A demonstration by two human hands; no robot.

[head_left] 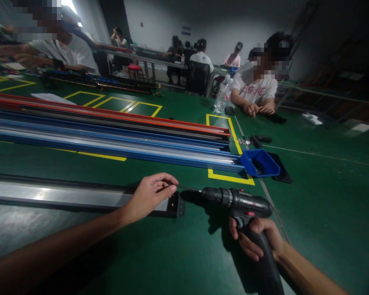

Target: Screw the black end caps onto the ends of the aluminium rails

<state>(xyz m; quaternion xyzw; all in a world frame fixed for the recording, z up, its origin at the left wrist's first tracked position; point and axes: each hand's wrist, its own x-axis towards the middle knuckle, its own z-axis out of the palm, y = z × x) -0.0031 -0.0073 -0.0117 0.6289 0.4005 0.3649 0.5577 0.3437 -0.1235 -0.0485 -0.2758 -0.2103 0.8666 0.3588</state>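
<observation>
Drill (249, 203) is up off the green table (184, 254), right of center in the head view, lying roughly sideways with its nose pointing left and the grip slanting down out of the bottom of the picture. Right hand (273, 235) has it by the grip: fingers wrapped around the front, thumb lying along the near side just under the body, top finger up by the trigger. Can't tell if it's pressing. That forearm comes in from the lower right.

Left hand (149, 194) comes in from the lower left on a long straight forearm, palm down-ish, with thumb and index finger drawn together right at the end of the thin bit (190, 189). Other fingers are curled in behind. Too small to make out whether they're pinching the bit itself or some tiny piece on its tip, so can't tell on that one.

Right below that hand is the capped end of a black-edged silver bar (89, 196) lying flat. Past it there's a bunch of blue rails (141, 151), an orange rail (141, 116) behind those, and a blue bin (270, 167) with dark bits in it by the rail ends.
</observation>
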